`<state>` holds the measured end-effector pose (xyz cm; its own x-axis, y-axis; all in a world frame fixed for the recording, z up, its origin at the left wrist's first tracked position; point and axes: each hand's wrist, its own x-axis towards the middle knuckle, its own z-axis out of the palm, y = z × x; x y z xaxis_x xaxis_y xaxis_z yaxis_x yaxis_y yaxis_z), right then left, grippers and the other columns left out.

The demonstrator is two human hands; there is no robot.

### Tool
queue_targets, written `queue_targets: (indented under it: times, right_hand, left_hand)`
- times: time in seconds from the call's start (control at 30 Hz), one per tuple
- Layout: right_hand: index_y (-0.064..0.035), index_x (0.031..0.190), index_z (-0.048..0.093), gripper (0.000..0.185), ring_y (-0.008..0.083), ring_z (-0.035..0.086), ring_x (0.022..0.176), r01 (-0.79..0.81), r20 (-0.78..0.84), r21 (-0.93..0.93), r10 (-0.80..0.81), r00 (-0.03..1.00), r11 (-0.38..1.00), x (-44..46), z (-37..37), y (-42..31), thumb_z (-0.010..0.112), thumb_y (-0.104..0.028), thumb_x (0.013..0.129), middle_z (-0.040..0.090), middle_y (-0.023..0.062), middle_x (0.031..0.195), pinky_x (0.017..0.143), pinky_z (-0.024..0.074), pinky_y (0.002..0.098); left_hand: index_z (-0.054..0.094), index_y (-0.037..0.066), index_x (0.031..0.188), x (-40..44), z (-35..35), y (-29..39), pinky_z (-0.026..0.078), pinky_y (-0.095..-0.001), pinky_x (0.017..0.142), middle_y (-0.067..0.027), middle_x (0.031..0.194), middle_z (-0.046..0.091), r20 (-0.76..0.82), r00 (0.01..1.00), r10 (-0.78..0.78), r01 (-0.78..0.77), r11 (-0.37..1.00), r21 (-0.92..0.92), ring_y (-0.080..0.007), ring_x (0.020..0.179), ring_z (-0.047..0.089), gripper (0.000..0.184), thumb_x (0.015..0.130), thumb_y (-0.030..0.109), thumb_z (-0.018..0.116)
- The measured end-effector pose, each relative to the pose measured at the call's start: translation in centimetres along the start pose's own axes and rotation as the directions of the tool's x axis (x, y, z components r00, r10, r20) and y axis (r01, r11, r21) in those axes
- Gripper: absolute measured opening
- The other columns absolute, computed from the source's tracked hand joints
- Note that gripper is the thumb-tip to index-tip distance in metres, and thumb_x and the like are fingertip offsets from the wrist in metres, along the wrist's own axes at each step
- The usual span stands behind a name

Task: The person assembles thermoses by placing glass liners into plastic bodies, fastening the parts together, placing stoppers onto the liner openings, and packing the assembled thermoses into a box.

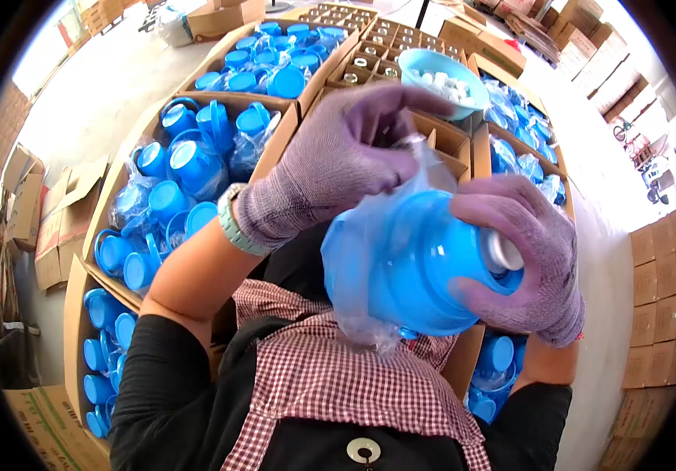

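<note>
Right of center frame, a gloved right hand (540,255) grips a blue container (412,263) near its silvery end; the left hand (334,149), partly blurred, appears to pinch the clear plastic (426,171) around it.

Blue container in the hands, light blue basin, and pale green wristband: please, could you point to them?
Blue container (428,263): head view, middle of its body.
Light blue basin (442,60): head view, inner wall.
Pale green wristband (237,228): head view, strap.

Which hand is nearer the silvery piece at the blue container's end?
Right. The right hand curls around the silvery piece; the left hand is farther, up by the plastic bag.
</note>
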<state>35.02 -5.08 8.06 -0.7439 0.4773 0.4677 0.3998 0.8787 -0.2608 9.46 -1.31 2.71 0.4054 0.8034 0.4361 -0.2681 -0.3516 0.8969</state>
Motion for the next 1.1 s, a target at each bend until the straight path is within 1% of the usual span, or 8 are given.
queue_targets:
  times: [0.2,0.33,0.43,0.53,0.7,0.8,0.93,1.1]
  right_hand:
    - [-0.0136,0.115,0.071,0.051,0.0273,0.072,0.092,-0.045,0.080,-0.024,0.047,0.996,0.999,2.4,1.5,-0.1,0.085,-0.034,0.070,0.068,0.0096,0.108,0.080,0.0601,0.0387]
    - [-0.0107,0.112,0.071,0.051,0.0309,0.072,0.093,-0.027,0.000,0.032,0.027,1.000,0.999,2.4,1.7,1.2,0.085,-0.031,0.068,0.070,0.0115,0.107,0.077,0.0591,0.0408]
    - [-0.0084,0.111,0.071,0.053,0.0328,0.072,0.093,-0.042,-0.008,0.022,0.042,0.999,0.999,2.8,1.9,0.1,0.087,-0.030,0.066,0.070,0.0128,0.106,0.078,0.0587,0.0406]
    - [-0.0067,0.115,0.069,0.059,0.0342,0.071,0.095,-0.061,-0.012,-0.011,0.061,0.998,0.998,2.7,2.4,-1.4,0.088,-0.030,0.064,0.070,0.0167,0.107,0.080,0.0580,0.0439]
    - [-0.0029,0.129,0.060,0.076,0.0315,0.065,0.106,0.026,-0.233,0.323,0.053,0.971,0.946,1.1,1.8,0.9,0.082,-0.042,0.068,0.065,0.0187,0.116,0.091,0.0530,0.0426]
    - [-0.0024,0.131,0.058,0.069,0.0293,0.064,0.106,-0.132,-0.128,0.872,0.480,0.868,0.471,-0.6,5.9,5.4,0.076,-0.041,0.076,0.064,0.0161,0.116,0.092,0.0520,0.0418]
    - [-0.0018,0.135,0.056,0.061,0.0264,0.062,0.106,-0.184,0.295,0.952,0.565,0.771,-0.246,-1.2,15.6,8.2,0.067,-0.039,0.088,0.063,0.0126,0.117,0.094,0.0508,0.0408]
    - [-0.0010,0.139,0.054,0.051,0.0229,0.060,0.107,-0.247,0.402,0.883,0.371,0.837,-0.399,7.4,17.9,9.1,0.056,-0.036,0.103,0.061,0.0082,0.118,0.096,0.0492,0.0396]
  left_hand:
    - [0.038,0.004,0.158,-0.4,0.9,6.5,0.057,-0.0210,0.073,-0.0077,0.103,0.068,-0.022,0.987,0.160,-0.147,0.949,0.278,-0.0097,0.082,0.067,0.081,0.086,0.004,0.076]
    - [0.040,0.004,0.156,-5.5,-9.9,1.1,0.051,-0.0466,0.102,-0.0152,0.141,0.058,0.219,0.973,-0.069,-0.034,0.900,0.434,-0.0304,0.126,0.059,0.129,0.061,0.080,0.082]
    - [0.060,0.001,0.137,-7.8,-8.7,-8.4,0.042,-0.0443,0.114,-0.0194,0.142,0.057,0.401,0.916,-0.009,-0.241,0.788,0.567,-0.0310,0.135,0.053,0.090,0.075,0.059,0.087]
    - [0.063,0.002,0.135,-9.8,-2.0,-10.9,0.049,-0.0392,0.106,-0.0110,0.129,0.069,-0.050,0.963,-0.264,0.264,0.964,0.003,-0.0180,0.120,0.062,0.076,0.075,0.037,0.093]
    - [0.070,0.003,0.123,-9.7,-1.3,-8.0,0.051,-0.0318,0.097,-0.0054,0.116,0.073,-0.254,0.967,0.016,-0.047,0.992,-0.116,-0.0098,0.109,0.063,0.055,0.077,0.026,0.090]
    - [0.072,0.003,0.111,-8.9,-5.1,-3.1,0.052,-0.0324,0.092,-0.0068,0.107,0.074,-0.307,0.921,0.241,-0.210,0.969,0.129,-0.0111,0.102,0.066,0.036,0.082,0.022,0.084]
    - [0.074,0.002,0.109,-8.6,-13.8,-0.6,0.054,-0.0312,0.087,-0.0055,0.103,0.075,-0.373,0.827,0.421,-0.248,0.868,0.431,-0.0098,0.096,0.065,0.031,0.084,0.019,0.081]
    - [0.075,0.000,0.106,-10.0,-24.6,0.3,0.056,-0.0297,0.082,-0.0038,0.097,0.075,-0.471,0.723,0.506,-0.179,0.795,0.579,-0.0082,0.089,0.065,0.025,0.087,0.016,0.078]
